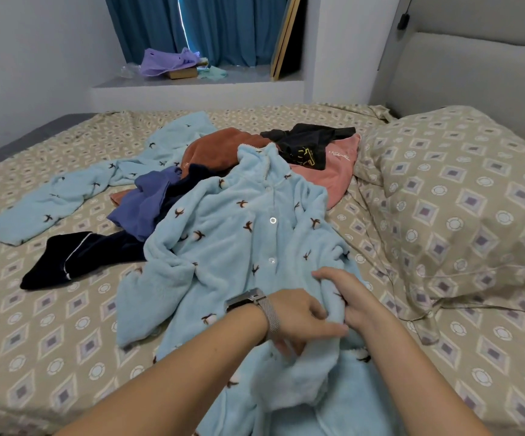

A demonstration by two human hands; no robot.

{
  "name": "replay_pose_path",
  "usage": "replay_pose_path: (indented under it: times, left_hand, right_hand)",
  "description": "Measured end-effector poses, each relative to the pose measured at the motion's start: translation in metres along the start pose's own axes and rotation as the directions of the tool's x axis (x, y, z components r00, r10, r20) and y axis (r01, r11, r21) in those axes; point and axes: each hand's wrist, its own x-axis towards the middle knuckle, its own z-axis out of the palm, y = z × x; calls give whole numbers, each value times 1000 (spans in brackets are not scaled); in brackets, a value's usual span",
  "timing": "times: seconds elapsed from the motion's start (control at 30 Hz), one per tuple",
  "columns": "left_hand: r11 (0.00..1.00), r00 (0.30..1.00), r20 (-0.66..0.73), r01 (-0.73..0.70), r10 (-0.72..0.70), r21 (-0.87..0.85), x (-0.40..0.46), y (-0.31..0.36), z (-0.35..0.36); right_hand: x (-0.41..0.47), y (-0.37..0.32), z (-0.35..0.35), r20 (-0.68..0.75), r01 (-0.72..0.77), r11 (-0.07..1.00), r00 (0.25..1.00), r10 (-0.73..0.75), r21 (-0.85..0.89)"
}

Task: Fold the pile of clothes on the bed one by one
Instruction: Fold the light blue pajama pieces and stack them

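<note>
Fluffy light-blue pajama top (239,234), buttoned, sprawled over the bed (50,325). Left hand (298,322) and right hand (346,294) fingers clamped on its right hem fold. Bare sheet left.

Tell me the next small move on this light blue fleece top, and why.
Probably pull the bunched hem flat toward you. Both hands, the left hand and the right hand, grip the light blue fleece top near its lower front, where the fabric is crumpled. Its collar end lies over the other clothes, and one sleeve is rumpled, so smoothing likely comes before any fold.
</note>
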Motion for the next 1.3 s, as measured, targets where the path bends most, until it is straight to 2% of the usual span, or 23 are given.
replay_pose_path:
  times: [0.03,0.1,0.13,0.17,0.2,0.23,0.27,0.3,0.4,0.5,0.53,0.57,0.63,0.7,0.77,0.83,0.93,1.03,1.07,1.13,1.2,1.27,1.3]
  left_hand:
    - [998,988,-155,-5,-5,-68,6,-4,-4]
    - [982,857,-506,-1,-96,-188,20,-14,-14]
    - [953,798,-576,-6,-177,-302,27,-21,-19]
    - [890,812,-520,1,-266,-455,31,-26,-21]
    - [785,876,-371,14,-309,-619,34,-31,-21]
    - [665,940,-189,51,-283,-745,34,-34,-19]
    - [557,977,-46,81,-210,-826,34,-37,-14]
    - [496,990,-4,69,-144,-866,34,-39,-11]
    - [367,990,-134,-105,-53,-924,33,-38,-14]
    - [78,984,-147,-154,98,-985,26,-39,-34]
    - [28,982,-138,-143,132,-989,23,-40,-38]
    - [31,982,-126,-132,143,-991,21,-42,-39]
    - [154,990,-103,-117,96,-981,21,-46,-31]
    - [278,994,-92,-105,57,-955,24,-54,-15]
    - [391,995,-44,-73,85,-917,29,-62,-3]
    - [500,995,6,-45,101,-865,31,-63,2]
    - [648,1000,-6,6,-16,-761,23,-53,2]
    - [653,986,-131,-32,-103,-757,14,-45,-2]
    - [677,982,-145,-24,-123,-736,16,-47,-1]
    - [778,965,-181,36,-190,-627,15,-47,2]
    - [771,952,-185,75,-244,-633,13,-52,9]
    - [746,966,-52,161,-253,-646,9,-59,16]
    - [781,970,29,211,-241,-588,4,-61,20]
  right_hand:
    - [0,0,-2,22,-5,998,1000,4,64]
    - [-1,-1,-8,134,-34,981,991,8,189]
    - [-1,-1,-12,190,-47,974,982,4,222]
    - [-3,-2,-13,255,-63,968,967,-1,245]
    - [-5,-2,-15,287,-72,968,958,0,241]
    - [-9,-3,-15,306,-71,971,952,-3,230]
    - [-10,-2,-16,302,-64,974,953,-4,217]
    - [-8,-2,-17,274,-63,974,962,2,216]
    - [8,-3,-25,54,25,982,998,-36,186]
    - [18,-4,-30,-105,143,936,988,-115,321]
    - [14,-3,-30,-108,150,923,987,-119,355]
    - [6,-4,-27,-83,118,934,992,-96,337]
    - [-10,-2,-23,14,-45,995,999,44,92]
    - [-29,2,-19,104,-227,954,963,250,-196]
    - [-43,14,-15,121,-274,893,934,335,-356]
    - [-51,27,-13,85,-186,905,968,235,-383]
    - [-58,30,-16,95,-7,987,995,22,-158]
    - [-63,18,-27,122,6,1000,992,-6,-1]
    - [-62,17,-32,114,5,1000,993,-4,-14]
    - [-56,21,-42,21,20,986,1000,-17,-164]
    - [-51,27,-47,-94,28,932,993,-67,-361]
    - [-46,34,-50,-119,-8,878,991,-56,-479]
    - [-43,35,-51,-117,-21,854,992,-47,-520]
